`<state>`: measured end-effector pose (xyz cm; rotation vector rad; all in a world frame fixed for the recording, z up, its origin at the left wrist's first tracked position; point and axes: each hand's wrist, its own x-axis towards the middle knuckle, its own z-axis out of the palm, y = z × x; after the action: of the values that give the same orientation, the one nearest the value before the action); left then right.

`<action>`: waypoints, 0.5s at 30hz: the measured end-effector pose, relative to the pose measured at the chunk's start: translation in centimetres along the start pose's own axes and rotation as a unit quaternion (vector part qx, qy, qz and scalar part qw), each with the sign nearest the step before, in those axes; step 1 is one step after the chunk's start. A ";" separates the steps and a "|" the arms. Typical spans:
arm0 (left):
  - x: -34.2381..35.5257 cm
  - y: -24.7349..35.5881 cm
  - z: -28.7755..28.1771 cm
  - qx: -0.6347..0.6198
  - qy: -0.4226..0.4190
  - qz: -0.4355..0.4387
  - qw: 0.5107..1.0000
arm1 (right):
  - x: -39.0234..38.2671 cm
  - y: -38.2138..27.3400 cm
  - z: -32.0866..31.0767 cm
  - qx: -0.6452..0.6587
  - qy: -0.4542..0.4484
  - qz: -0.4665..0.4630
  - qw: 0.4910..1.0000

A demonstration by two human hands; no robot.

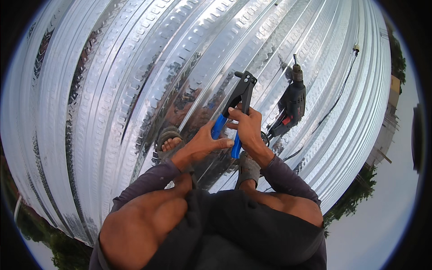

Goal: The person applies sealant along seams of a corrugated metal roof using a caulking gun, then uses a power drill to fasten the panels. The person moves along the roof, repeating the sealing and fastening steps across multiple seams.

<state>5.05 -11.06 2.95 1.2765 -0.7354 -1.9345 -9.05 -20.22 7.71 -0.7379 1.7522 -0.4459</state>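
Left hand (204,143) and right hand (246,127) are clasped around the blue-handled riveter (237,101); handles should be squeezed squarely against the corrugated roof sheet (112,90).

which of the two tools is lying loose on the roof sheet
The dark power drill with the cord, right of the hands; the blue-handled riveter is held in both.

Under me spreads a bright, silvery corrugated sheet-metal roof (112,90), its ribs curving away in long parallel lines and mirroring the daylight. A thin black cable (335,105) trails over the ribs toward the far edge. Beyond the roof's rim I see dark green treetops (355,193) and a pale, overcast sky (387,216). More greenery (58,252) shows past the lower left edge.
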 end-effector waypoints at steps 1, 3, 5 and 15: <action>0.0 -0.5 -1.7 -0.051 0.005 -0.056 0.997 | -0.5 -2.1 -1.1 -0.044 -0.040 -0.019 0.998; 0.2 -0.7 -3.7 -0.074 -0.029 -0.102 0.992 | -1.9 -6.5 -4.4 -0.157 -0.124 0.037 0.979; -0.3 0.5 -4.8 -0.006 -0.093 -0.091 0.991 | -3.4 -7.9 -6.7 -0.245 -0.150 -0.010 0.958; 2.0 6.4 -2.0 -0.399 -0.154 -0.060 0.902 | -11.2 -9.4 -6.9 -0.224 -0.158 -0.113 0.955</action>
<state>7.93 -16.64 6.02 0.5193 0.0443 -2.2104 -11.27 -19.97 23.69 -1.2695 1.4798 -0.0653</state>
